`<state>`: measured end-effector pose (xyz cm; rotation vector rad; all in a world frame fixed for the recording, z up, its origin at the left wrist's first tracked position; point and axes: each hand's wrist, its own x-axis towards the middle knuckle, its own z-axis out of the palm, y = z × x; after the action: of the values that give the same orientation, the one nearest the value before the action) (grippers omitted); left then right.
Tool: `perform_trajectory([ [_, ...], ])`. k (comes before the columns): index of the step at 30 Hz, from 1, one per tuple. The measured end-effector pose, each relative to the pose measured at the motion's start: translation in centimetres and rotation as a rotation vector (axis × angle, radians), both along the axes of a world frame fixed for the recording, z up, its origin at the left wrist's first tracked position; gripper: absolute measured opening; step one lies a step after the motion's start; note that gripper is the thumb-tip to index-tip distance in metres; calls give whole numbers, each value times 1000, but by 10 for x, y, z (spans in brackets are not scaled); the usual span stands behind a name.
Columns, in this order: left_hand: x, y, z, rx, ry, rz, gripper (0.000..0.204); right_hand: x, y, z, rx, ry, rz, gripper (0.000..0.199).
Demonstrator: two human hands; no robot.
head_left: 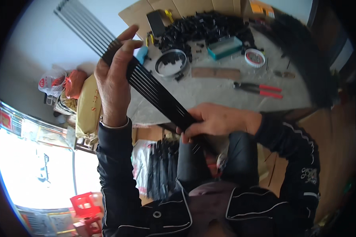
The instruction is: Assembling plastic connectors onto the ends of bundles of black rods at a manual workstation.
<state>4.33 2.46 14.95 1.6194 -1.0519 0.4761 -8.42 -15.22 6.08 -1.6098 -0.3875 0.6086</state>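
A flat bundle of long, thin dark rods [156, 93] slants across my view, from the upper left down to my lap. The rods lie side by side, and their exact kind is unclear. Around the upper part is my left hand [116, 71], closed with its thumb across the bundle and a fingertip standing out. My right hand [219, 119] grips the lower part between thumb and fingers, above my knees. Below that hand the rod ends are partly hidden. A round metal-rimmed dish [157, 66] with black bits inside stands on the grey table [221, 100] behind the bundle.
Small black parts [209, 29] are heaped at the table's back. Nearer lie a teal box [225, 52], a round white lid [254, 58], a wooden strip [215, 72] and red-handled pliers [261, 90]. Long black strands [300, 51] cover the right side. More dark rods [164, 170] stand below.
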Motion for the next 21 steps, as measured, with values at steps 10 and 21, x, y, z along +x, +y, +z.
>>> perform_trajectory([
  [10,-95,51,-85,949,-319,158,41,-29,-20,-115,-162,437,371,27],
  [21,-147,39,-234,1130,1536,-1021,24,-59,20,-96,-550,-342,393,28],
])
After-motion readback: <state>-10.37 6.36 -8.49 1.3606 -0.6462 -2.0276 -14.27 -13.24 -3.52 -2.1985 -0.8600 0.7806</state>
